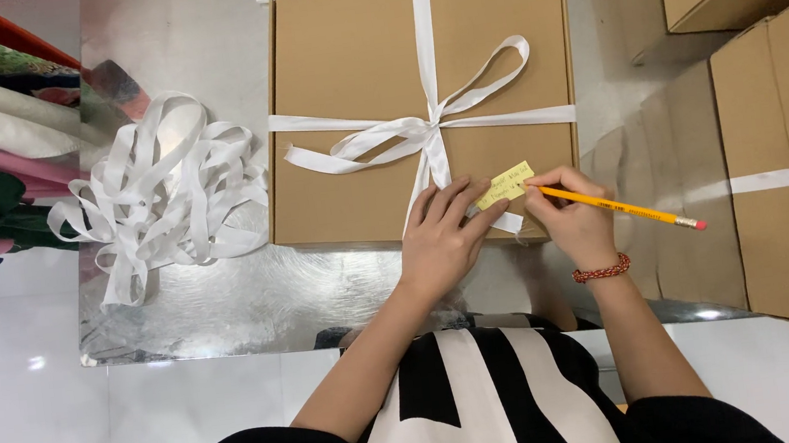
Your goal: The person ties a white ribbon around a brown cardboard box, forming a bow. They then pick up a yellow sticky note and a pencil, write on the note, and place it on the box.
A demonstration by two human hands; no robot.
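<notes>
Right hand (572,216): grip closed around a yellow pencil (623,208), tip on the small yellow note (506,184). Left hand (441,236): flat, fingers spread, holding nothing, pinning the note's near edge to the box (347,68). Best practice: keep the note pinned, use light strokes. Farther: white ribbon bow (419,133) across lid; loose ribbon pile (164,193) left on the counter (255,302).

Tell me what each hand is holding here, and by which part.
Right hand grips a yellow pencil near its tip. Left hand grips nothing; its fingers press a yellow note flat.
</notes>
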